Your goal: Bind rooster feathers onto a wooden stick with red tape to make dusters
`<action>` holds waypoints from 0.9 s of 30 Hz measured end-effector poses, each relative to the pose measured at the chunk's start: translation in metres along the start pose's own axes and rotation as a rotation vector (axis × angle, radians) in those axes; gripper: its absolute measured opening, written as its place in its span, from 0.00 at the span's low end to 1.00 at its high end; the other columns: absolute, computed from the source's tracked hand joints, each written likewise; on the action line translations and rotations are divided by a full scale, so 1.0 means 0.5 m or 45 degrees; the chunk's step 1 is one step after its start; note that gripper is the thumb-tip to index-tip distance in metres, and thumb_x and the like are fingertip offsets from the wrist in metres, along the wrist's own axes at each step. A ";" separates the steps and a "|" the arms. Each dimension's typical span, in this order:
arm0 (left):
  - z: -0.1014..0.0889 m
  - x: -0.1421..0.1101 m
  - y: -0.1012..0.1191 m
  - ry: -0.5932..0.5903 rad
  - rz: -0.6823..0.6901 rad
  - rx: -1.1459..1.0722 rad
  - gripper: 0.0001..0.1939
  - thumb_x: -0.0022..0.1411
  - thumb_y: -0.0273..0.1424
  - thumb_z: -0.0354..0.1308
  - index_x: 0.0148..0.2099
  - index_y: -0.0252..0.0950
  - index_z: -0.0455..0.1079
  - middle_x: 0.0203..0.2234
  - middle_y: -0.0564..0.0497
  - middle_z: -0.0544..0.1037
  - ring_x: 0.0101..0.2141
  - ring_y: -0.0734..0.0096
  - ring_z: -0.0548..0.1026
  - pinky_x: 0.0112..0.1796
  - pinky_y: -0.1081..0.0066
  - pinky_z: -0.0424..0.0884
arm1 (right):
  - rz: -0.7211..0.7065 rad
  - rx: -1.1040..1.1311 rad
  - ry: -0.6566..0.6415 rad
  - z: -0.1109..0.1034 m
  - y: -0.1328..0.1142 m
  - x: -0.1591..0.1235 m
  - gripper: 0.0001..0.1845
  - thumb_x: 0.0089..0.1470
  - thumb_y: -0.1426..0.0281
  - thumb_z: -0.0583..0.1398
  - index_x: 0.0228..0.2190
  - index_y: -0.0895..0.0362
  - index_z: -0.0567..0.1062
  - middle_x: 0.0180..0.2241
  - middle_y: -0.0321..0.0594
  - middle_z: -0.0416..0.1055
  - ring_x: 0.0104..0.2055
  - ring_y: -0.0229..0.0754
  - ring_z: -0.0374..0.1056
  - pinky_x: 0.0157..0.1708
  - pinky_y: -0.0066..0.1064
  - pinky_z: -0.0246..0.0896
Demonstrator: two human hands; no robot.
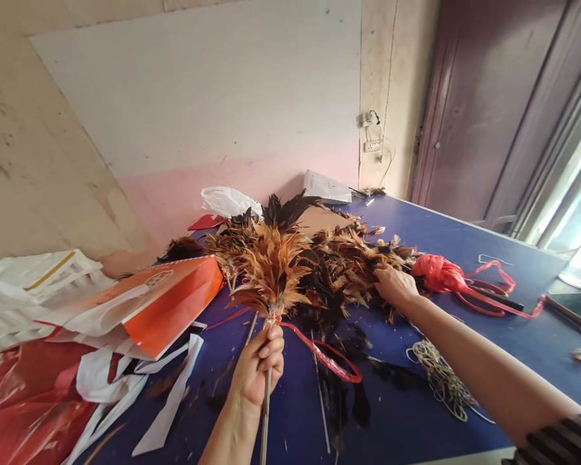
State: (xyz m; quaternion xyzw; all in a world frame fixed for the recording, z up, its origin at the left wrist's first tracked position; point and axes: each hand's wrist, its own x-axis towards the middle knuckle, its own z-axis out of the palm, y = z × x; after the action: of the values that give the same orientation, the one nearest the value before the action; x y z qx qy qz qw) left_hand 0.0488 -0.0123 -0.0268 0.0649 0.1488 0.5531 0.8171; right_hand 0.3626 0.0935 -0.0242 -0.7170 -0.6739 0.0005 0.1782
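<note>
My left hand (260, 365) is wrapped round the stick of a feather duster (270, 271), just below its brown feathers. The duster stands upright in front of me, and red plastic ribbon (336, 368) trails from its binding onto the table. Off to the right, my right hand (396, 284) reaches into a heap of loose brown and black feathers (341, 258). Its fingertips are sunk among the feathers, so what they grip, if anything, is hidden. A bundle of red ribbon (438, 272) lies just right of that hand.
An orange paper bag (174, 310) and white paper strips (172, 400) lie on the left. Tangled rubber bands (440, 378) rest under my right forearm on the blue table (392, 426). Clear plastic (230, 201) and a white packet (326, 187) are near the wall.
</note>
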 end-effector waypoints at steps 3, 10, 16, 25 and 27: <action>-0.005 0.001 0.001 -0.020 0.001 0.014 0.16 0.67 0.24 0.34 0.28 0.33 0.55 0.20 0.55 0.61 0.13 0.90 0.58 0.10 0.88 0.50 | 0.046 0.057 0.034 -0.007 -0.005 0.009 0.10 0.47 0.71 0.56 0.28 0.58 0.78 0.40 0.48 0.72 0.40 0.49 0.69 0.36 0.34 0.60; -0.004 0.001 -0.004 -0.027 0.007 0.067 0.11 0.64 0.20 0.41 0.29 0.32 0.58 0.22 0.55 0.62 0.13 0.90 0.59 0.10 0.88 0.50 | 0.094 0.375 0.027 -0.059 0.007 0.020 0.17 0.50 0.63 0.54 0.32 0.60 0.77 0.24 0.39 0.73 0.26 0.38 0.67 0.26 0.26 0.58; -0.008 0.000 -0.006 -0.050 -0.001 0.049 0.11 0.64 0.20 0.42 0.29 0.32 0.59 0.22 0.54 0.62 0.14 0.90 0.59 0.10 0.88 0.51 | 0.079 0.491 -0.020 -0.057 0.014 0.009 0.18 0.47 0.59 0.56 0.32 0.60 0.77 0.22 0.39 0.73 0.25 0.38 0.66 0.24 0.27 0.57; -0.012 0.001 -0.013 -0.044 -0.039 0.023 0.11 0.64 0.21 0.41 0.29 0.31 0.58 0.22 0.54 0.62 0.14 0.90 0.59 0.10 0.88 0.51 | -0.120 0.082 -0.145 -0.047 -0.025 -0.099 0.15 0.48 0.59 0.55 0.23 0.56 0.75 0.25 0.42 0.73 0.29 0.44 0.69 0.29 0.31 0.57; -0.011 0.002 -0.014 -0.045 -0.042 0.049 0.10 0.63 0.20 0.43 0.30 0.32 0.59 0.22 0.54 0.62 0.14 0.90 0.59 0.10 0.88 0.50 | -0.089 -0.080 -0.171 -0.026 -0.037 -0.110 0.16 0.48 0.58 0.56 0.25 0.57 0.75 0.27 0.46 0.73 0.31 0.48 0.69 0.28 0.33 0.56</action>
State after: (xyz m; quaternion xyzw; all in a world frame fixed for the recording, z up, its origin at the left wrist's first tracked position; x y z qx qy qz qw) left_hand 0.0537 -0.0144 -0.0343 0.0882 0.1459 0.5355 0.8272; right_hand 0.3426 0.0374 -0.0204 -0.6967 -0.7085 0.0212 0.1102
